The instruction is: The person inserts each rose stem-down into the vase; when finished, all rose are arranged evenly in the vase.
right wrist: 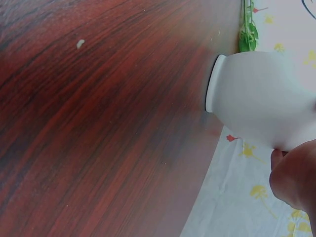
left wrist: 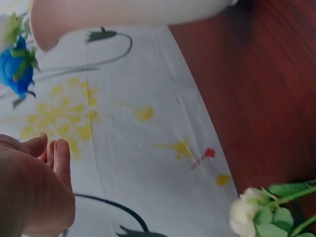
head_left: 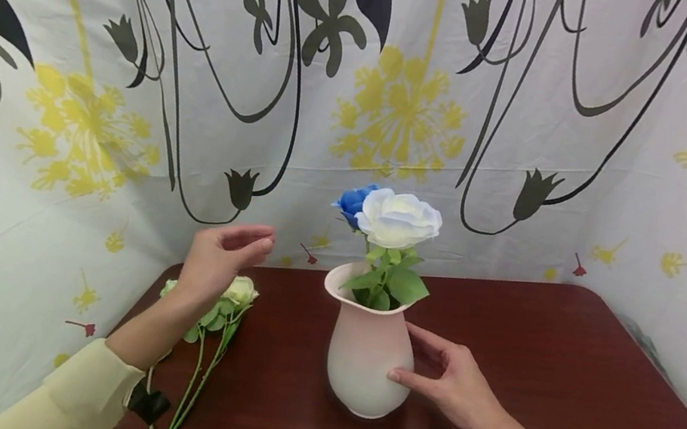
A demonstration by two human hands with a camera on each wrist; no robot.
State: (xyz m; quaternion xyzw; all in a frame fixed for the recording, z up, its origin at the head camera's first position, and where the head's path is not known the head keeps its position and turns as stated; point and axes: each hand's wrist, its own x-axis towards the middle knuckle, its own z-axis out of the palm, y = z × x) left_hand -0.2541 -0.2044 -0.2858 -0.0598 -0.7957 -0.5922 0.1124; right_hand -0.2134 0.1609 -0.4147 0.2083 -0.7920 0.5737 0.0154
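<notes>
Head view, vase: a pale pink vase (head_left: pixel 363 360) stands upright on the dark red wooden surface (head_left: pixel 563 376), near its back edge.
Head view, flowers in vase: a white rose (head_left: pixel 399 219) and a blue rose (head_left: pixel 354 202) rise from the vase mouth, the blue one behind and left of the white.
Head view, right hand: the right hand (head_left: pixel 459 381) lies to the right of the vase, straight fingertips touching its belly; the grip is open and not wrapped round it.
Head view, left hand: the left hand (head_left: pixel 221 262) hangs in the air left of the vase, fingers loosely extended, holding nothing.
Head view, loose stems: two cream rosebuds (head_left: pixel 240 292) on green stems lie on the surface left of the vase, under the left hand.
Left wrist view: the left hand (left wrist: pixel 34 187) shows relaxed, empty fingers; the vase (left wrist: pixel 123 15) runs along the top edge, the blue rose (left wrist: pixel 17 71) by its mouth, a cream rosebud (left wrist: pixel 244 215) at the bottom right.
Right wrist view: the vase (right wrist: pixel 261 96) stands on the surface (right wrist: pixel 98 123), with the right hand (right wrist: pixel 296 177) against its side; how the fingers lie cannot be told here.
</notes>
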